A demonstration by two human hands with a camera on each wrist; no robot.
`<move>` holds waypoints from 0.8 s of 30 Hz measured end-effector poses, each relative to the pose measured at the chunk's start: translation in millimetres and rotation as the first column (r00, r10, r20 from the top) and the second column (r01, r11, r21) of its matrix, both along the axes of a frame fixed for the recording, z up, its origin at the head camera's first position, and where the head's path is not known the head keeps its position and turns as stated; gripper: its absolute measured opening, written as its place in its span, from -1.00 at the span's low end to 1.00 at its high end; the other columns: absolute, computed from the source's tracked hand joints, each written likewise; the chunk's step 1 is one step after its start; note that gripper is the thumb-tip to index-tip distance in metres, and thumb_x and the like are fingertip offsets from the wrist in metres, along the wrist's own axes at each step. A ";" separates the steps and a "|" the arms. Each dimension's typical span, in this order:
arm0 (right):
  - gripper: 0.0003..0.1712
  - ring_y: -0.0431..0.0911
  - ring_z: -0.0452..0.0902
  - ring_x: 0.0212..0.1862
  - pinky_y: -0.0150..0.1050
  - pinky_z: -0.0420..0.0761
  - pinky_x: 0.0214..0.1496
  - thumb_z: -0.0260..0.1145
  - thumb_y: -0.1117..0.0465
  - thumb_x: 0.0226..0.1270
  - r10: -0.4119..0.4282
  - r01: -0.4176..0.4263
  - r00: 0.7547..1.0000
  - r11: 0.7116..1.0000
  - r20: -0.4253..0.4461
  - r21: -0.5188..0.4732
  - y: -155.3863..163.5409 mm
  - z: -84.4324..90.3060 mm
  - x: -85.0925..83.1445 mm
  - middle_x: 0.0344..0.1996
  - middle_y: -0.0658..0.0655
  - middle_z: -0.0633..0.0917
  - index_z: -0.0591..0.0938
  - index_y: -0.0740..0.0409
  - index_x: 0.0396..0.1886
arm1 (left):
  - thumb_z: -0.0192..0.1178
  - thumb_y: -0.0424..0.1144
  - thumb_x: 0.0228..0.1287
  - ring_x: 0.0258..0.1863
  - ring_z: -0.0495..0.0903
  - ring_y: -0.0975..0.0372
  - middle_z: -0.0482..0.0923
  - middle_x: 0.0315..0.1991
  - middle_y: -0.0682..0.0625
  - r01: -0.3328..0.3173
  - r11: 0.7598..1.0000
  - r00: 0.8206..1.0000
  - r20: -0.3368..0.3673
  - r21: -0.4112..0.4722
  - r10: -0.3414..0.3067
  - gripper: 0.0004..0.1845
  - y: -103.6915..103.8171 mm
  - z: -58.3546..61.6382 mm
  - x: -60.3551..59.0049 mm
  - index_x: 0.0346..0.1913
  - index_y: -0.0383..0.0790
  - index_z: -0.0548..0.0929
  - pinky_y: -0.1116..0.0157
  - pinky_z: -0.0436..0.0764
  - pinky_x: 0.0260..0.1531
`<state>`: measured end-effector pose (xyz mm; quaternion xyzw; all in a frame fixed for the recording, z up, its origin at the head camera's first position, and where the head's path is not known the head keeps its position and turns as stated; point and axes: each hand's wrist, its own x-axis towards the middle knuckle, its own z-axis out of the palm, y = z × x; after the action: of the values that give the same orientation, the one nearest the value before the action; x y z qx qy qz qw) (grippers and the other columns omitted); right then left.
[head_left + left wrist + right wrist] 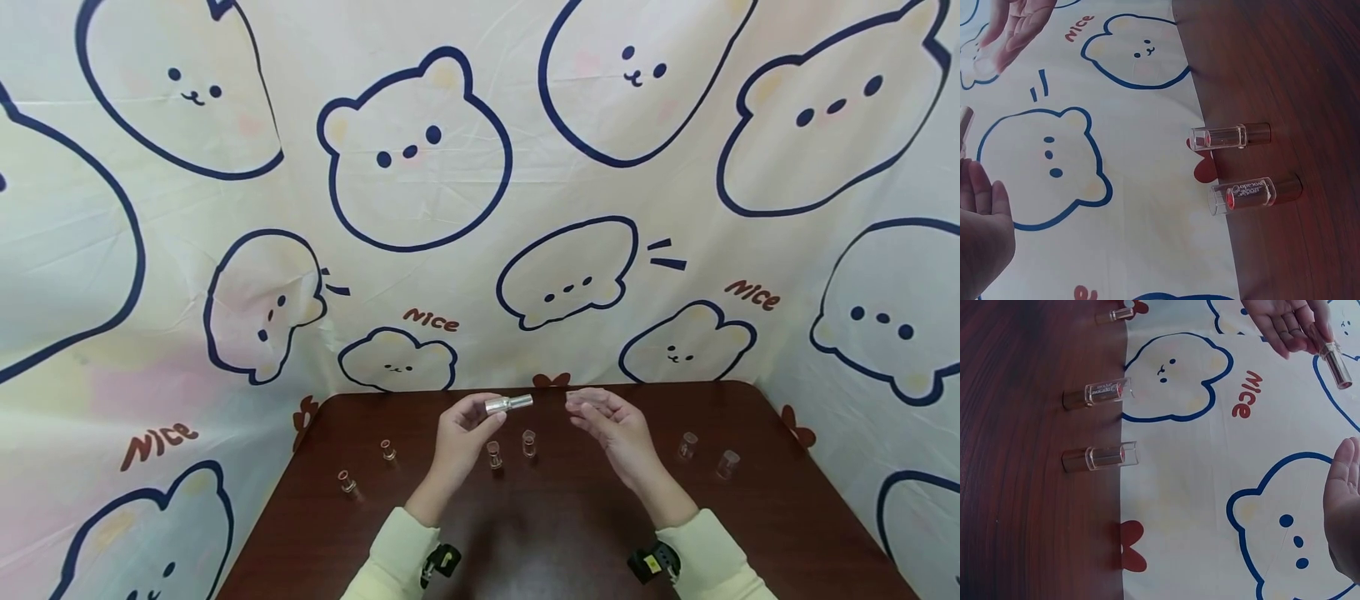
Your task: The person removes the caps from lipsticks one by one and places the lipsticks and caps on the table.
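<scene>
My left hand [467,427] pinches a shiny silver lipstick [510,404] between thumb and fingers, raised over the far part of the table. Its bare end points right, toward the other hand. My right hand [611,427] holds a small clear cap [577,397] at its fingertips, a short gap away from the lipstick. In the left wrist view the clear cap [988,65] is blurred against the fingers. Between and below the hands stand two lipsticks in clear caps, one on the left [494,455] and one on the right [529,443].
Two more small lipsticks stand at the table's left, one nearer [347,482] and one farther back [387,450]. On the right are two clear cylinders, one farther [687,446] and one nearer [727,464]. A patterned cloth [420,200] rises behind the brown table [555,533].
</scene>
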<state>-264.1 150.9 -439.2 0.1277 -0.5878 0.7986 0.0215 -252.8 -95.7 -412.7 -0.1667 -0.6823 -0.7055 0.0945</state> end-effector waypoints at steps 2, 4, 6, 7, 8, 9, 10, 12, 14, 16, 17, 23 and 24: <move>-0.61 -0.06 0.63 0.02 -0.16 0.54 0.08 0.28 0.22 0.38 -0.005 0.005 1.000 1.000 0.001 0.006 1.6 0.3 0.2 -0.01 0.13 0.69 0.54 0.33 0.12 | 0.30 -0.44 0.23 -0.21 0.62 0.17 0.61 -0.12 -0.31 -0.014 1.000 1.000 -0.006 0.008 0.014 -0.74 -1.6 -8.1 -5.5 -0.04 -0.49 0.62 0.33 0.61 -0.13; -0.61 -0.06 0.63 0.03 -0.16 0.54 0.08 0.29 0.21 0.38 -0.013 0.013 1.000 1.000 0.000 0.011 3.4 0.4 0.3 -0.01 0.13 0.69 0.55 0.32 0.12 | 0.31 -0.42 0.23 -0.20 0.62 0.14 0.63 -0.12 -0.28 -0.020 1.000 1.000 -0.005 0.020 0.020 -0.75 -3.1 -15.5 -10.9 -0.04 -0.43 0.65 0.32 0.61 -0.13; -0.63 -0.06 0.63 0.03 -0.16 0.54 0.08 0.28 0.21 0.38 -0.016 0.016 1.000 1.000 -0.007 0.014 5.1 0.1 -0.1 0.00 0.15 0.69 0.56 0.30 0.11 | 0.32 -0.42 0.22 -0.19 0.62 0.12 0.63 -0.11 -0.26 -0.026 0.999 1.000 0.004 0.027 0.026 -0.75 -4.4 -20.1 -14.3 -0.03 -0.39 0.66 0.33 0.61 -0.13; -0.64 -0.08 0.63 0.01 -0.15 0.54 0.08 0.28 0.21 0.38 -0.016 0.016 1.000 1.000 -0.011 0.014 6.0 -0.4 -0.6 0.00 0.16 0.68 0.57 0.29 0.10 | 0.31 -0.42 0.23 -0.18 0.62 0.11 0.63 -0.10 -0.26 -0.028 0.999 1.000 0.006 0.028 0.028 -0.74 -5.0 -21.7 -15.6 -0.03 -0.38 0.66 0.33 0.61 -0.13; -0.64 -0.08 0.63 0.01 -0.14 0.54 0.08 0.28 0.21 0.38 -0.017 0.018 1.000 1.000 -0.011 0.014 6.8 -0.6 -0.7 0.00 0.16 0.68 0.57 0.29 0.10 | 0.30 -0.44 0.23 -0.18 0.62 0.12 0.62 -0.09 -0.29 -0.028 0.999 1.000 0.007 0.023 0.028 -0.74 -5.4 -17.7 -12.7 -0.02 -0.41 0.65 0.34 0.60 -0.12; -0.65 -0.07 0.63 0.02 -0.14 0.54 0.08 0.28 0.21 0.38 -0.019 0.019 1.000 1.000 -0.011 0.013 7.8 -0.7 -1.0 0.00 0.17 0.68 0.58 0.28 0.09 | 0.30 -0.45 0.23 -0.17 0.62 0.12 0.61 -0.08 -0.31 -0.027 0.999 1.000 0.007 0.018 0.027 -0.74 -5.6 -13.4 -9.6 -0.02 -0.43 0.64 0.35 0.60 -0.12; -0.65 -0.07 0.63 0.02 -0.14 0.54 0.08 0.28 0.20 0.38 -0.020 0.020 1.000 1.000 -0.009 0.016 8.9 -1.0 -1.2 0.01 0.18 0.68 0.58 0.26 0.09 | 0.29 -0.46 0.24 -0.17 0.62 0.13 0.60 -0.07 -0.34 -0.028 1.000 1.000 0.010 0.012 0.028 -0.73 -5.8 -9.5 -6.8 -0.01 -0.45 0.63 0.36 0.60 -0.12; -0.65 -0.07 0.63 0.01 -0.13 0.53 0.08 0.29 0.20 0.38 -0.023 0.024 1.000 1.000 -0.007 0.017 11.0 -1.4 -1.7 0.01 0.20 0.67 0.59 0.27 0.08 | 0.27 -0.47 0.24 -0.17 0.61 0.15 0.59 -0.07 -0.34 -0.028 1.000 1.000 0.004 0.001 0.028 -0.72 -6.0 -3.0 -2.1 0.01 -0.48 0.61 0.37 0.59 -0.11; -0.63 -0.07 0.63 0.01 -0.13 0.53 0.09 0.30 0.20 0.37 -0.026 0.026 1.000 0.999 -0.002 0.021 13.1 -1.4 -2.1 0.01 0.19 0.68 0.58 0.28 0.09 | 0.26 -0.48 0.25 -0.18 0.61 0.20 0.59 -0.09 -0.34 -0.027 1.000 1.000 -0.002 -0.004 0.027 -0.71 -6.2 1.5 1.3 0.02 -0.49 0.60 0.38 0.59 -0.12; -0.60 -0.08 0.63 0.00 -0.13 0.54 0.08 0.30 0.19 0.36 -0.032 0.032 0.999 0.999 0.006 0.029 15.1 -1.2 -2.3 0.00 0.18 0.68 0.56 0.32 0.10 | 0.25 -0.48 0.26 -0.19 0.60 0.24 0.56 -0.07 -0.37 -0.020 1.000 1.000 0.003 -0.004 0.020 -0.69 -7.1 1.9 1.4 0.05 -0.49 0.60 0.39 0.58 -0.11; -0.58 -0.09 0.64 0.00 -0.13 0.54 0.07 0.30 0.20 0.36 -0.033 0.033 0.999 0.999 0.011 0.031 16.2 -1.1 -2.4 -0.01 0.17 0.69 0.54 0.35 0.11 | 0.24 -0.48 0.26 -0.18 0.59 0.26 0.55 -0.07 -0.40 -0.014 1.000 1.000 0.000 -0.006 0.014 -0.69 -7.7 1.7 1.3 0.06 -0.49 0.59 0.40 0.57 -0.11; -0.46 -0.08 0.64 0.01 -0.14 0.53 0.07 0.31 0.16 0.36 -0.057 0.053 0.998 0.995 0.035 0.088 25.6 -2.7 -1.7 -0.04 0.06 0.71 0.45 0.43 0.19 | 0.19 -0.49 0.30 -0.17 0.56 0.25 0.51 -0.10 -0.37 -0.004 0.999 1.000 -0.012 -0.033 0.004 -0.67 -12.2 -1.2 0.3 0.11 -0.53 0.55 0.43 0.55 -0.13; -0.44 -0.09 0.64 0.00 -0.15 0.54 0.06 0.31 0.15 0.36 -0.064 0.060 0.997 0.993 0.036 0.101 27.6 -3.4 -1.4 -0.04 0.05 0.71 0.44 0.44 0.20 | 0.19 -0.49 0.31 -0.18 0.56 0.26 0.53 -0.11 -0.32 -0.003 0.999 1.000 -0.011 -0.034 0.003 -0.66 -13.0 -1.6 0.0 0.12 -0.54 0.54 0.44 0.55 -0.14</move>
<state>-265.6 178.5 -442.6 0.0944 -0.6308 0.7697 0.0284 -252.8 -108.7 -414.2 -0.1712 -0.6940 -0.6926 0.0966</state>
